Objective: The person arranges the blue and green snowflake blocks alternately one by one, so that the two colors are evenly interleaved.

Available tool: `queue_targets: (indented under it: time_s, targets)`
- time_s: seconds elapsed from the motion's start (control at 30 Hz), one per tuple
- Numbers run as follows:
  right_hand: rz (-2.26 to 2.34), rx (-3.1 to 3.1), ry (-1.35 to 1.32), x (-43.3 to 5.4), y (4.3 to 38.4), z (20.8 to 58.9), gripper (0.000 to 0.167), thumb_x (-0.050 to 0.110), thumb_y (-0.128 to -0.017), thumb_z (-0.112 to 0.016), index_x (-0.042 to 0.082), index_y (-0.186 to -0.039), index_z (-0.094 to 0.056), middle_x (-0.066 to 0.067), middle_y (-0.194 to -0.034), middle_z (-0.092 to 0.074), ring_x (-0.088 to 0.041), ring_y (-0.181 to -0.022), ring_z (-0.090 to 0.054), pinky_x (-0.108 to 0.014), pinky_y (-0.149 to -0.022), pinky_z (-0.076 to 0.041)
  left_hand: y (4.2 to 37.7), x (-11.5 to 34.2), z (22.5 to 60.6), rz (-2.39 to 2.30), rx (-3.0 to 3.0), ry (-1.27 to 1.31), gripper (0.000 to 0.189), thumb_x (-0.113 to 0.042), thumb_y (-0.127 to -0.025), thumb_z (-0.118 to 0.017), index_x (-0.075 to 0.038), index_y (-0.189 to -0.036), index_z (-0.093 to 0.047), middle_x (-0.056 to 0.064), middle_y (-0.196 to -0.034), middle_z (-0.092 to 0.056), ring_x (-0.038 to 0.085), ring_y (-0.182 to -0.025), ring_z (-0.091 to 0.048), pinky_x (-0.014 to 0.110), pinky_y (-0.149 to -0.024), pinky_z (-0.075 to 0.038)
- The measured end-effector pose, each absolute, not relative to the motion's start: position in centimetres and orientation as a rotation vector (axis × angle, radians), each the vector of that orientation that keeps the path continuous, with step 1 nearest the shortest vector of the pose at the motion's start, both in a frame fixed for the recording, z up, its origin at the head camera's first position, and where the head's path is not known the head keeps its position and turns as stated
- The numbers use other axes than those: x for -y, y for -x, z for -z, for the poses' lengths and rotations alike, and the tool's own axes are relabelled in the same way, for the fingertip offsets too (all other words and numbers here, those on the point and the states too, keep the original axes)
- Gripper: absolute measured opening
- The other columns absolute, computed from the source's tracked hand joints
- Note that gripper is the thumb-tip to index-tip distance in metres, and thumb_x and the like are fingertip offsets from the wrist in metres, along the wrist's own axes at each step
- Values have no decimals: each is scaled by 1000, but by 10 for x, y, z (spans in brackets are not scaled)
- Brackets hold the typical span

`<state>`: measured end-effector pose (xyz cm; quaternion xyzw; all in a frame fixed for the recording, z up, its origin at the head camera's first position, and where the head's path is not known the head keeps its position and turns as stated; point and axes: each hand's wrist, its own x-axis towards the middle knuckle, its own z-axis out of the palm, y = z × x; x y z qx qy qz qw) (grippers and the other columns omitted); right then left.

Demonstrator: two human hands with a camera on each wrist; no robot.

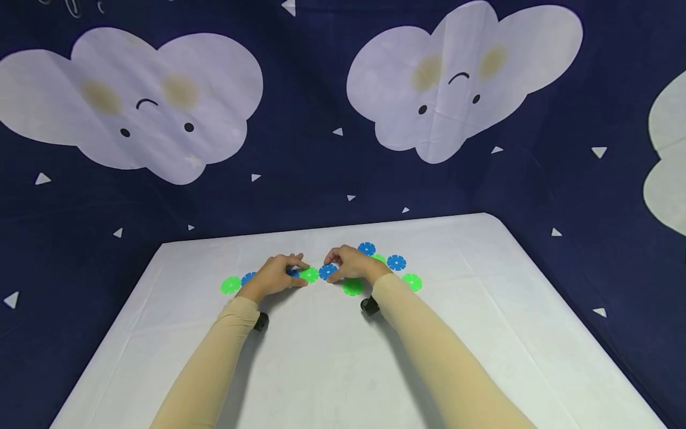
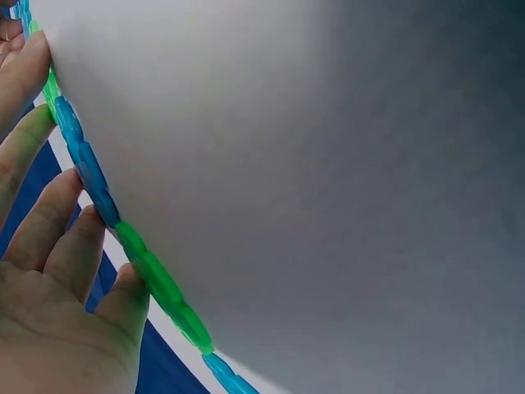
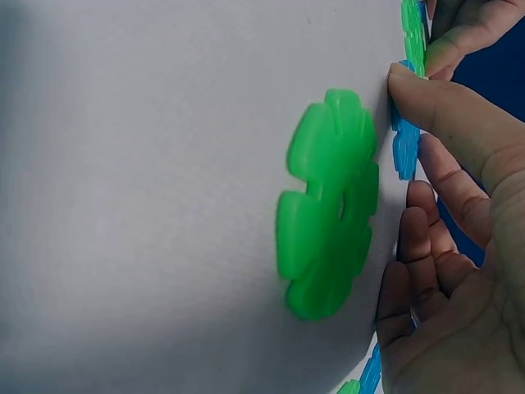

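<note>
In the head view, my left hand (image 1: 273, 276) pinches a green notched plastic disc (image 1: 309, 274) between thumb and index finger. Its other fingers lie along the row behind, touching a blue disc (image 2: 89, 172) in the left wrist view. My right hand (image 1: 351, 264) grips a blue notched disc (image 1: 328, 272) by thumb and forefinger, edge to edge with the green one; whether their slots interlock, I cannot tell. Leftward the row runs on through another blue disc (image 1: 249, 279) to a green end disc (image 1: 231, 285). Part of it is hidden by my left hand.
Below my right hand lies a loose green disc (image 1: 353, 287). Several others lie to its right: two blue discs, one at the back (image 1: 367, 248), a partly covered green disc (image 1: 379, 258) and a green disc (image 1: 412, 282). All are on the white table (image 1: 321, 357).
</note>
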<state>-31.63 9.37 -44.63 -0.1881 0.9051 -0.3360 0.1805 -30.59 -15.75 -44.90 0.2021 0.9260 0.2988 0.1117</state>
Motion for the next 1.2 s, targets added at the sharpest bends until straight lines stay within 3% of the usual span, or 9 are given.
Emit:
queue_targets:
  time_s: [0.9,1.2]
  targets:
    - [970,-2549,506,-94,319,447,40,19,-92,-86,13,-129,-71,-5,-128,-68,-24,-124,-59,-42,-119,-47,308,155,442,-816,-2711,-603,49,-23,-92,-87,-9,-137,-74,17,-167,-46,41,-160,-37,61,-132,-27]
    - [993,-2551,535,-95,316,449,41,18,-91,-87,12,-129,-72,-5,-125,-70,-21,-120,-60,-40,-115,-49,307,138,435,-719,-2732,-680,48,-24,-89,-88,-8,-132,-74,21,-152,-63,44,-147,-53,61,-123,-42]
